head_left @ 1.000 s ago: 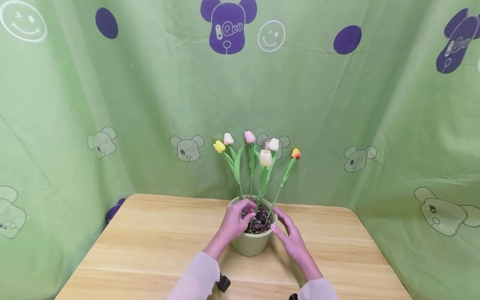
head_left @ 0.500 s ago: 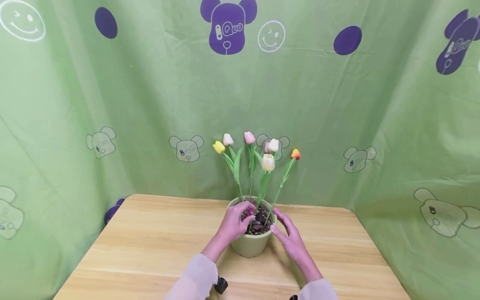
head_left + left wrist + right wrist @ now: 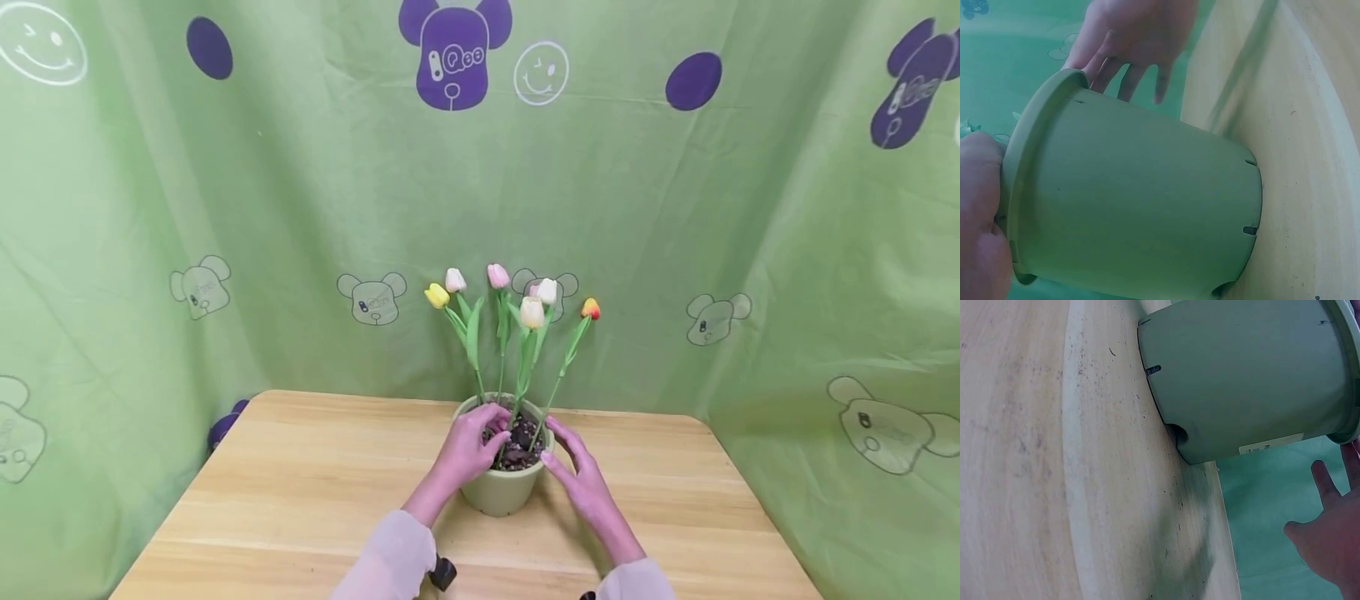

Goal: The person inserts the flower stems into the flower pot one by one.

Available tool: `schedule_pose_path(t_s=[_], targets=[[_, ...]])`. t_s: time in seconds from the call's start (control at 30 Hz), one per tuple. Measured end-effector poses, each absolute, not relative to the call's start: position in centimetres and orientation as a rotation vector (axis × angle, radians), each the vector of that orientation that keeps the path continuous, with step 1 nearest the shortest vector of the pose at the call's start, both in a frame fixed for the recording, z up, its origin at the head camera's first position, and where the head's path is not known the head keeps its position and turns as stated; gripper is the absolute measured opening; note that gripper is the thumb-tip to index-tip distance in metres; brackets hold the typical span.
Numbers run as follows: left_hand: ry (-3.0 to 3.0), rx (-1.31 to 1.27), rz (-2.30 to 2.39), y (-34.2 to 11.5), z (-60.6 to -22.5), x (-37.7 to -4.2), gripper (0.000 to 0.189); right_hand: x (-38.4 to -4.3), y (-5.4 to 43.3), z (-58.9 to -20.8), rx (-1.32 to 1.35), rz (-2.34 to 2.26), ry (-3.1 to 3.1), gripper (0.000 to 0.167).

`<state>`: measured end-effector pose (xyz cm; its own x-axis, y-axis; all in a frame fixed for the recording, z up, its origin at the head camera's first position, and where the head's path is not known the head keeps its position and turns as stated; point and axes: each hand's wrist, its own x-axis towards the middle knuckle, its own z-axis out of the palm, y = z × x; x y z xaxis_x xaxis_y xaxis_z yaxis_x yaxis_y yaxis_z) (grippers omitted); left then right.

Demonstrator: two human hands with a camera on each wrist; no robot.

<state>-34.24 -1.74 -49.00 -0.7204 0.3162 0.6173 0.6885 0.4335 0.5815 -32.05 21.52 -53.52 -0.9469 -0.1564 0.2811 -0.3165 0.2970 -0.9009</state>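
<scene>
An olive-green flowerpot [image 3: 498, 493] holds dark, grainy soil and several tulips. My left hand [image 3: 468, 443] reaches over its near left rim and pinches the lower stem of the cream tulip [image 3: 532, 313], just above the soil. In the left wrist view, part of the left hand [image 3: 980, 212] covers the rim. With its fingers spread, my right hand [image 3: 583, 479] rests on the right side of the rim. The right wrist view has the right hand [image 3: 1329, 531] beside the pot, fingertips at the rim. The left fingertips are partly hidden among the stems.
Around the cream flower stand a yellow tulip [image 3: 437, 296], a pink tulip [image 3: 498, 276], a white tulip [image 3: 547, 291] and an orange-red tulip [image 3: 591, 309]. The pot stands on a wooden table [image 3: 300, 467]. Green printed curtains [image 3: 637, 208] enclose the back and sides.
The cream tulip's head swayed slightly right and down, then back up and left. Both hands stay nearly where they were at the pot.
</scene>
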Motion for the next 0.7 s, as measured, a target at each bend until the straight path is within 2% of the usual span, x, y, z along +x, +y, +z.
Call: schedule_pose_path(t_s=[0.7], targets=[[-2.249,-0.642,-1.330,-0.92,-49.39,-33.79,0.045,-31.90,21.51,-53.60,0.450,1.762,-2.390,0.060]])
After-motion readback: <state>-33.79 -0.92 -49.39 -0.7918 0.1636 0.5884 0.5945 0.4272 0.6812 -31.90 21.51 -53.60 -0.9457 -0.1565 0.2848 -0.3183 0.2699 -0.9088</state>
